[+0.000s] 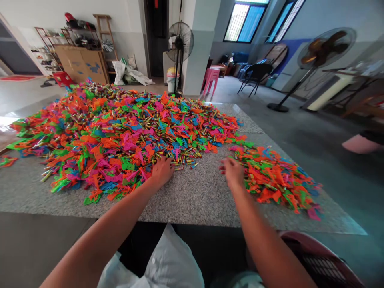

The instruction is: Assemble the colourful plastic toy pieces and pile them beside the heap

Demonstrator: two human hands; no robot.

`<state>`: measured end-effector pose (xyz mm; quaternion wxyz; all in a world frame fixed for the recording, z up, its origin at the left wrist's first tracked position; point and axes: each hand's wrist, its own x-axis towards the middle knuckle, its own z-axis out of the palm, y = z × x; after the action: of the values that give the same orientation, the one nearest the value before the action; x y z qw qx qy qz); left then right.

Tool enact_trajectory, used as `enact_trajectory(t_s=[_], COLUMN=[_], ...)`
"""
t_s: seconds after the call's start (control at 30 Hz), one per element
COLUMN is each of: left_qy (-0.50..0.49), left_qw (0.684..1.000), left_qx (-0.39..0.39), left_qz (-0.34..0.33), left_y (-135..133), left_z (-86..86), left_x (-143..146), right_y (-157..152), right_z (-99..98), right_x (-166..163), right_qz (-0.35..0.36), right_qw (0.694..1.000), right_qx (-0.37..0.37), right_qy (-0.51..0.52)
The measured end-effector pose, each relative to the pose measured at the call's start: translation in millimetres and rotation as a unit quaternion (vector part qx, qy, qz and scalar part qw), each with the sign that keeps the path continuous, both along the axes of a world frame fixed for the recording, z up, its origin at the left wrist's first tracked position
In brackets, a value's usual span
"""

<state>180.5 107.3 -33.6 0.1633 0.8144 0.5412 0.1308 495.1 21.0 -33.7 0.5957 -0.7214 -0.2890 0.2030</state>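
Note:
A big heap of small bright plastic pieces (120,124) in orange, pink, green and blue, mixed with little metallic tubes, covers the speckled stone table (195,196). My left hand (162,171) rests at the heap's near edge, fingers curled down onto the pieces and tubes. My right hand (232,172) lies at the left edge of a smaller separate pile (276,180) of the same pieces, fingers bent toward it. I cannot make out whether either hand holds a piece.
A dark red plastic basket (318,260) sits low at my right. White cloth (168,264) lies in my lap. Two standing fans (180,44) (325,48), a pink stool (211,78), black chairs and cardboard boxes stand on the floor beyond the table.

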Motion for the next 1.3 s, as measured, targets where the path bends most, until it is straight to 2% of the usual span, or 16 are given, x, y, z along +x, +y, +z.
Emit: enact_trajectory(t_s=[0.07, 0.17, 0.27, 0.43, 0.53, 0.67, 0.73, 0.8, 0.87, 0.93, 1.07, 1.13, 1.2, 1.3], left_qy=[0.024, 0.014, -0.002, 0.001, -0.034, -0.149, -0.217, -0.282, -0.333, -0.368, -0.399, -0.385, -0.358, -0.298], left_qw=[1.000, 0.999, 0.996, 0.997, 0.996, 0.984, 0.971, 0.955, 0.939, 0.923, 0.865, 0.850, 0.856, 0.889], left_qx=[0.002, 0.045, 0.083, 0.034, 0.036, 0.010, 0.016, 0.011, -0.034, -0.110, -0.280, -0.330, -0.343, -0.302], left_qz=[-0.009, -0.004, 0.024, 0.073, 0.070, 0.095, 0.095, 0.086, 0.074, 0.036, -0.115, -0.143, -0.146, -0.174], left_y=[1, 4, 17, 44, 51, 53, 51, 45, 35, 21, -11, -23, -31, -35], left_z=[1.5, 4.6, 10.3, 11.7, 6.1, 7.5, 14.3, 23.4, 32.9, 41.7, 57.2, 64.5, 71.6, 80.9], left_x=[9, 22, 37, 50, 47, 34, 24, 11, -4, -18, -43, -52, -59, -67], right_y=[11, 24, 31, 22, 9, -3, -5, -4, -3, -4, -9, -12, -15, -20], right_z=[-11.2, -22.2, -24.1, -25.4, -29.4, -32.0, -30.2, -25.4, -16.6, -3.5, 29.0, 42.5, 51.4, 56.6], right_x=[-28, -64, -81, -94, -102, -109, -109, -109, -108, -110, -121, -130, -139, -152], right_qz=[0.123, 0.241, 0.268, 0.271, 0.279, 0.261, 0.258, 0.246, 0.231, 0.228, 0.267, 0.313, 0.379, 0.446], right_qw=[0.979, 0.896, 0.834, 0.801, 0.803, 0.833, 0.863, 0.909, 0.951, 0.970, 0.960, 0.942, 0.918, 0.890], right_qx=[-0.087, -0.167, -0.231, -0.273, -0.265, -0.261, -0.243, -0.198, -0.129, -0.062, 0.039, 0.059, 0.053, 0.031], right_qy=[-0.136, -0.333, -0.424, -0.459, -0.454, -0.412, -0.360, -0.272, -0.159, -0.051, 0.079, 0.104, 0.108, 0.089])
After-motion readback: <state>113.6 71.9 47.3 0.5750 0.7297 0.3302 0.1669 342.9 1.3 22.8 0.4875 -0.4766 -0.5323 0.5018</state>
